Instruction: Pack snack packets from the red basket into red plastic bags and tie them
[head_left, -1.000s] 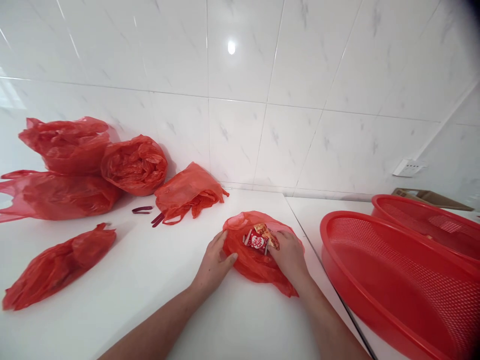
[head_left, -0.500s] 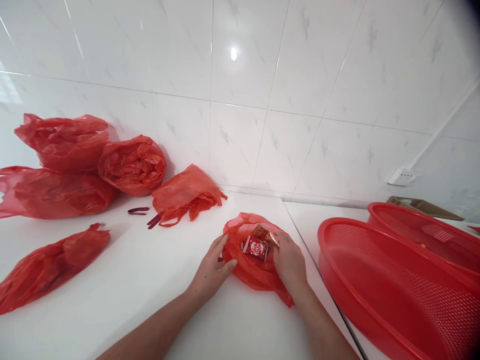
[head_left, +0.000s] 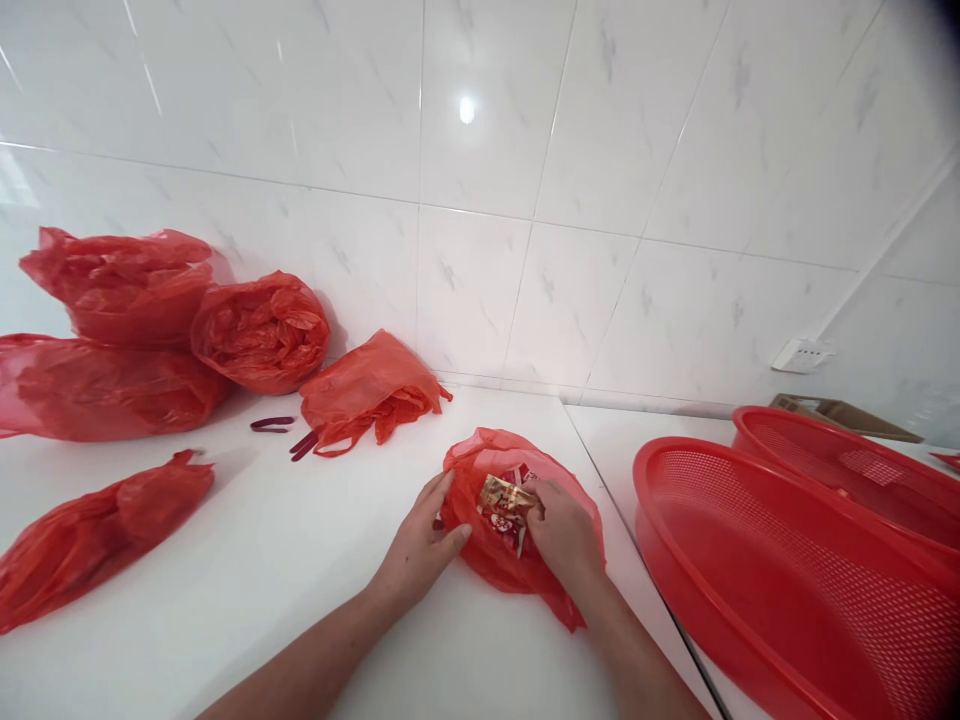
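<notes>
An open red plastic bag [head_left: 487,567] lies on the white table, with red-and-white packets [head_left: 517,540] inside it. My left hand [head_left: 425,540] rests against the bag's left side, thumb and fingers apart on its edge. Inside the bag opening, my right hand [head_left: 562,530] pinches the right end of a gold packet [head_left: 504,497] between thumb and fingers. The gold packet lies over the red-and-white ones and partly covers them.
Several filled or crumpled red bags [head_left: 262,330] are at the left and along the tiled wall. Two dark red strips [head_left: 272,425] lie near them. Red plastic baskets [head_left: 720,560] stand at the right, before a cardboard box [head_left: 847,415].
My right hand has moved left and deeper over the bag's opening, bringing the gold packet over the red-and-white packets. My left hand has hardly moved.
</notes>
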